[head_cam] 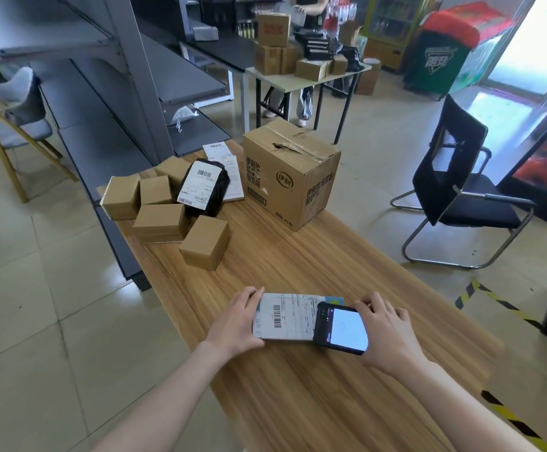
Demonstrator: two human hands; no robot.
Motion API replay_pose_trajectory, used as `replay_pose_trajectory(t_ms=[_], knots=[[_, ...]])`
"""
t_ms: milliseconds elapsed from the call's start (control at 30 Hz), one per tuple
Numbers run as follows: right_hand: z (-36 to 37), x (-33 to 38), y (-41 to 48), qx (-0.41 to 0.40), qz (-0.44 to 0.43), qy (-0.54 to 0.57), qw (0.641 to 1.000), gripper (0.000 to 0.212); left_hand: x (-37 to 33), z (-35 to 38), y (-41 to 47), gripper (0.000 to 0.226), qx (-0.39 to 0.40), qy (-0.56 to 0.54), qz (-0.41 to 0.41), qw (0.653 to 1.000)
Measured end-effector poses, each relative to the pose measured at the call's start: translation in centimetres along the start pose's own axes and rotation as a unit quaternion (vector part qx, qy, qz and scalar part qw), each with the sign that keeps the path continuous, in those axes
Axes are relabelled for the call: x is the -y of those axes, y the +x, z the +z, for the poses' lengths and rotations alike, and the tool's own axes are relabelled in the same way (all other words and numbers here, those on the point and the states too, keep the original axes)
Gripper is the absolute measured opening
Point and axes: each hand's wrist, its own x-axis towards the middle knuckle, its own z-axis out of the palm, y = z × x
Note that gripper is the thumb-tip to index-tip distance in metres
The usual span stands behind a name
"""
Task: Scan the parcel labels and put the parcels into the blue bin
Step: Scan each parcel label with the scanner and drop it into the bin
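Note:
A flat white parcel [290,316] with a barcode label lies on the wooden table [298,262] near me. My left hand [236,321] grips its left end. My right hand [386,334] holds a black phone [344,329] with a lit screen, resting over the parcel's right end. Farther back on the left lie several small brown boxes [158,220] and a black bagged parcel [205,187] with a white label. No blue bin is in view.
A large brown carton [293,177] stands at the table's far end with paper sheets [229,171] beside it. Grey shelving [102,93] runs along the left. A black chair [461,197] stands to the right. A person stands behind another box-laden table [301,78] at the back.

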Motion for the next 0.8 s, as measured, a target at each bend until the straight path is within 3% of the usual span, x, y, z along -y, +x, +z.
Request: replay_pose_trajectory(t_ms=[267,500,633,800], knots=[[0.4,-0.3,0.2,-0.02,-0.013,0.012,1.0,0.087,0.0,-0.4,-1.2,0.107,-0.021,-0.02,-0.03,0.999],[1.9,-1.1,0.0,0.007,-0.043,0.133,0.99,0.089,-3.3,1.0,-6.8,0.099,-0.099,-0.078,-0.148,0.981],[3.7,0.0,-1.2,0.059,-0.087,0.205,0.973,0.081,-7.3,2.3,-14.3,0.09,-0.171,-0.096,-0.281,0.939],[5.9,4.1,-5.4,0.113,-0.221,0.225,0.942,0.07,-13.3,4.6,-27.3,0.089,-0.258,-0.139,-0.453,0.842]])
